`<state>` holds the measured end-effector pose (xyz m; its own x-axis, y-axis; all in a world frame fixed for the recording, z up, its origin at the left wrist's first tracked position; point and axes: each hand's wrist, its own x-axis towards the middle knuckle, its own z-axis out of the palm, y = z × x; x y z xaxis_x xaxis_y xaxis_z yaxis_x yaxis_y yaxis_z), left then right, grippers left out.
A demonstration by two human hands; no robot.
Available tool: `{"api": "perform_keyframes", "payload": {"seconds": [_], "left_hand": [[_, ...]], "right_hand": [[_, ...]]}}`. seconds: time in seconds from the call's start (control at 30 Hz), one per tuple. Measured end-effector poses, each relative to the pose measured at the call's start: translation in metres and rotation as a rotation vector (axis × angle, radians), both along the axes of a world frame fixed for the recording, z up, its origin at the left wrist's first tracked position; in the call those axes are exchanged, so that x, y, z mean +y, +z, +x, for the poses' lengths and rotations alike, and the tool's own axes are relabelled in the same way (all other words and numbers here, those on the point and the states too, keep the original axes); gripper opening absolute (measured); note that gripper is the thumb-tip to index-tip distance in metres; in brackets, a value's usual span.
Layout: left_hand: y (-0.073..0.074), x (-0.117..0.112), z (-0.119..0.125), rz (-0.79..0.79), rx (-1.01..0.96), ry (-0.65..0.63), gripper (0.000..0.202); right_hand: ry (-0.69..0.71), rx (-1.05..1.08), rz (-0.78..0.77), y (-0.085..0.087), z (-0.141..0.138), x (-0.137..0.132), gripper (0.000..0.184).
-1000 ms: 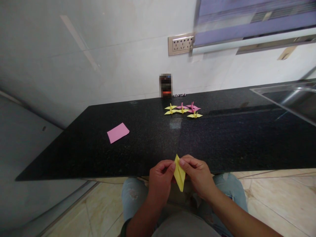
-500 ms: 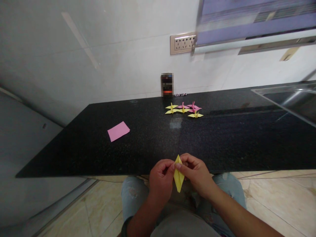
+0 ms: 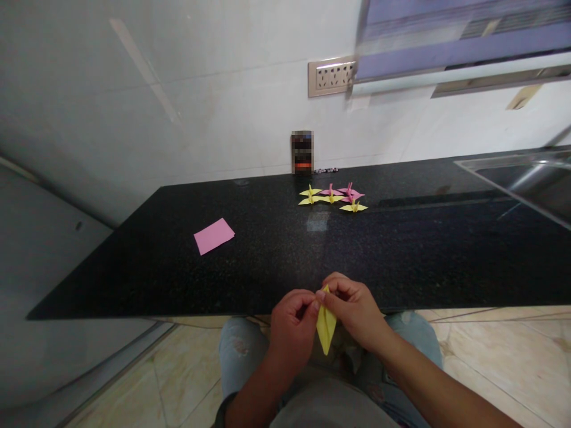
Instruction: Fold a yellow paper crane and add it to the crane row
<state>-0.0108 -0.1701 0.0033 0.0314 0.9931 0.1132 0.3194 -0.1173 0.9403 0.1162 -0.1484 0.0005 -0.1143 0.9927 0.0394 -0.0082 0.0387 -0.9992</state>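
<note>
My left hand (image 3: 292,324) and my right hand (image 3: 354,312) pinch a folded yellow paper piece (image 3: 325,326) between them, just in front of the near edge of the black stone counter (image 3: 401,249). The paper is a narrow pointed shape, standing upright with its lower tip hanging free. Both hands have their fingers curled onto its upper part, thumbs and forefingers meeting at the top.
Several finished yellow and pink paper cranes (image 3: 333,198) sit near the counter's back. A pink paper sheet (image 3: 213,236) lies flat at the left. A dark small box (image 3: 302,153) leans on the wall under a socket strip (image 3: 330,77). A steel sink (image 3: 526,178) lies at the right.
Both hands have slid down and closer together on the yellow paper; its top tip is now nearly covered by the fingers, and the piece sits slightly lower.
</note>
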Motion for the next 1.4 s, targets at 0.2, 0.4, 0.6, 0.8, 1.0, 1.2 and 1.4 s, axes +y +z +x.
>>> {"api": "perform_keyframes", "payload": {"seconds": [0.2, 0.4, 0.6, 0.8, 1.0, 1.2, 1.4], "left_hand": [[0.001, -0.002, 0.0, -0.052, -0.013, -0.028, 0.015], [-0.002, 0.0, 0.0, -0.125, -0.101, 0.008, 0.017], [-0.005, 0.002, 0.003, -0.276, -0.273, 0.018, 0.021], [-0.008, 0.004, 0.004, -0.374, -0.459, 0.032, 0.02], [-0.001, 0.011, -0.01, -0.117, -0.116, -0.017, 0.017], [0.006, 0.017, -0.011, -0.072, -0.265, -0.022, 0.037], [-0.001, 0.016, -0.003, -0.193, -0.475, -0.009, 0.022]], "right_hand": [[0.031, 0.078, -0.205, 0.0, 0.003, 0.005, 0.041], [0.149, 0.123, -0.236, 0.003, 0.006, 0.003, 0.029], [0.004, -0.002, -0.054, -0.001, 0.005, 0.003, 0.024], [-0.115, -0.091, 0.122, -0.004, 0.006, 0.005, 0.017], [0.036, -0.259, 0.098, -0.01, 0.012, 0.001, 0.012], [-0.042, -0.102, -0.169, -0.012, 0.004, -0.007, 0.02], [-0.101, 0.259, -0.357, -0.015, -0.013, -0.016, 0.023]]}}
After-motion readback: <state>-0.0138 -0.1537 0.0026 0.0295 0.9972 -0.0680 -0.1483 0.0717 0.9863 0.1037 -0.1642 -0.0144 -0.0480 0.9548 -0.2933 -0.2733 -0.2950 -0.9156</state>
